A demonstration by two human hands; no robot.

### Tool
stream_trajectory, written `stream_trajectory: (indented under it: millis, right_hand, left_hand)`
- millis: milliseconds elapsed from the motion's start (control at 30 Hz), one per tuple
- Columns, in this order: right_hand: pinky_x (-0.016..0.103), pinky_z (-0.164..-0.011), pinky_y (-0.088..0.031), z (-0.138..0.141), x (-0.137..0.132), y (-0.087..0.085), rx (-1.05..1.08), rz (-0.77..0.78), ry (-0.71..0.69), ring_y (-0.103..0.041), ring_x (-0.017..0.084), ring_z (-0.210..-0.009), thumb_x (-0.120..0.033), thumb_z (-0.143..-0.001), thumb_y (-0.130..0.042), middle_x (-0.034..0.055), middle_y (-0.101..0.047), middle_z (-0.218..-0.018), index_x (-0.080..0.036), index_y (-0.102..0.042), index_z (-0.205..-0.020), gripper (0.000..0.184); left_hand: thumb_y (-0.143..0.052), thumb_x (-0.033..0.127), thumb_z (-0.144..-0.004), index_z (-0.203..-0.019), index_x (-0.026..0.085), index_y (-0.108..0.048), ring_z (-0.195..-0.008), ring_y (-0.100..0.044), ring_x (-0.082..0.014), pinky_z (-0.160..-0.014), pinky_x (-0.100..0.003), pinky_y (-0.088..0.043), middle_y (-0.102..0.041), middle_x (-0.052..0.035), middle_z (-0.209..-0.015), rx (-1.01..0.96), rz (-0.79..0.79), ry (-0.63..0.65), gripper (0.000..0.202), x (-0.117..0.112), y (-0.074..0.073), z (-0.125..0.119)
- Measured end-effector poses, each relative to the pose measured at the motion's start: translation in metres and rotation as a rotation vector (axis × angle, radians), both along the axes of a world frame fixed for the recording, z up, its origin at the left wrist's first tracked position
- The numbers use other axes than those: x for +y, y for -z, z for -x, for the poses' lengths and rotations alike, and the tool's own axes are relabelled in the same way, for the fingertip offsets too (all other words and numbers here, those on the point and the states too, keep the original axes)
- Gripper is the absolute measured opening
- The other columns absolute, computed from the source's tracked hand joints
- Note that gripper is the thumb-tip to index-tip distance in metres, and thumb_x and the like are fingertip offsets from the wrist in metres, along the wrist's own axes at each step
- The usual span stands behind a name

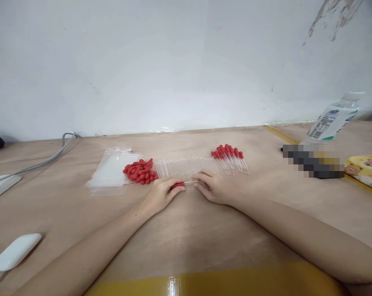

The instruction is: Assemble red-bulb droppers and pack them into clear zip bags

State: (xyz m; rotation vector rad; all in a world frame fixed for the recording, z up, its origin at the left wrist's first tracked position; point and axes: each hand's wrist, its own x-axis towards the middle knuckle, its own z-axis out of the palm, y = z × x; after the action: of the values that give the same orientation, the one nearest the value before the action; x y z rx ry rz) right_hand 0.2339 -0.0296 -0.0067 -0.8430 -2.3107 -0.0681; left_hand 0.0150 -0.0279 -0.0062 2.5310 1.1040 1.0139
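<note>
My left hand (161, 194) pinches a red rubber bulb (177, 185) on the table. My right hand (213, 187) pinches the clear glass tube (192, 181) that runs into that bulb; the two hands face each other a few centimetres apart. Just beyond them lies a row of bare glass tubes (186, 166). A heap of loose red bulbs (140, 171) sits to the left of the row. A fan of finished droppers with red bulbs (230, 158) lies to its right.
A stack of clear plastic bags (112, 170) lies left of the bulbs. A water bottle (332, 119), a dark blurred object (315, 160) and a yellow packet (366, 170) stand at right. Grey cable (44, 162) and white objects (15, 251) lie at left. The wall is close behind.
</note>
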Motion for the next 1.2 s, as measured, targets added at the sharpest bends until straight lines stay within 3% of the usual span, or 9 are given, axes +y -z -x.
stream_trajectory:
  millis: [267,533,767,900,1033,1100,1200]
  right_hand:
    - [0.021,-0.058,-0.042,-0.002,0.006,0.001,-0.013,-0.070,-0.090,-0.054,0.011,-0.067,-0.019,-0.089,-0.039,0.0042,-0.061,-0.082,-0.017,-0.060,-0.092,0.021]
    - [0.022,-0.055,-0.037,0.006,0.007,0.007,-0.119,-0.077,-0.087,-0.048,0.011,-0.060,-0.019,-0.090,-0.038,0.0045,-0.057,-0.072,-0.015,-0.061,-0.084,0.025]
    - [0.022,-0.057,-0.037,0.014,0.004,0.005,-0.122,0.125,-0.042,-0.049,0.011,-0.061,-0.020,-0.089,-0.040,0.0042,-0.057,-0.073,-0.015,-0.061,-0.081,0.023]
    - [0.023,-0.064,-0.041,0.015,0.001,-0.007,-0.106,0.285,-0.057,-0.053,0.012,-0.068,-0.019,-0.089,-0.040,0.0045,-0.059,-0.078,-0.015,-0.059,-0.081,0.021]
    - [0.025,-0.068,-0.043,0.009,0.001,-0.023,-0.099,0.371,-0.060,-0.055,0.013,-0.073,-0.015,-0.087,-0.042,0.0055,-0.061,-0.083,-0.015,-0.060,-0.085,0.018]
    - [0.024,-0.066,-0.043,0.000,0.006,-0.031,-0.067,0.401,0.009,-0.056,0.013,-0.072,-0.015,-0.083,-0.046,0.0047,-0.063,-0.081,-0.016,-0.061,-0.083,0.015]
    - [0.023,-0.062,-0.041,-0.019,0.024,-0.045,0.074,0.470,0.266,-0.058,0.014,-0.069,-0.021,-0.078,-0.051,0.0038,-0.066,-0.076,-0.017,-0.063,-0.079,0.013]
  left_hand:
    - [-0.056,0.031,-0.083,-0.085,0.017,-0.068,-0.062,-0.060,-0.0125,-0.056,-0.021,-0.044,-0.068,-0.0013,-0.074,-0.032,0.162,0.030,0.018,-0.003,-0.004,0.002]
    - [-0.055,0.028,-0.084,-0.086,0.016,-0.068,-0.064,-0.059,-0.0136,-0.059,-0.023,-0.045,-0.067,-0.0029,-0.074,0.011,0.121,0.059,0.017,-0.003,-0.003,0.000]
    - [-0.053,0.026,-0.085,-0.091,0.016,-0.067,-0.072,-0.062,-0.0156,-0.066,-0.025,-0.049,-0.069,-0.0056,-0.082,0.001,0.082,0.106,0.019,-0.004,-0.002,0.000]
    - [-0.052,0.027,-0.086,-0.093,0.017,-0.066,-0.072,-0.063,-0.0147,-0.065,-0.025,-0.050,-0.069,-0.0051,-0.083,-0.033,0.026,0.101,0.019,-0.003,-0.002,0.000]
    - [-0.058,0.029,-0.082,-0.100,0.018,-0.063,-0.078,-0.063,-0.0158,-0.071,-0.027,-0.051,-0.067,-0.0054,-0.089,-0.084,-0.037,0.009,0.021,-0.001,0.000,0.001]
    - [-0.060,0.030,-0.080,-0.110,0.019,-0.057,-0.078,-0.063,-0.0161,-0.072,-0.029,-0.052,-0.065,-0.0058,-0.091,-0.113,-0.047,-0.062,0.032,-0.001,0.001,0.002]
    - [-0.059,0.028,-0.081,-0.110,0.018,-0.055,-0.077,-0.062,-0.0154,-0.068,-0.028,-0.052,-0.063,-0.0062,-0.091,-0.095,-0.023,-0.075,0.031,-0.002,0.000,0.003]
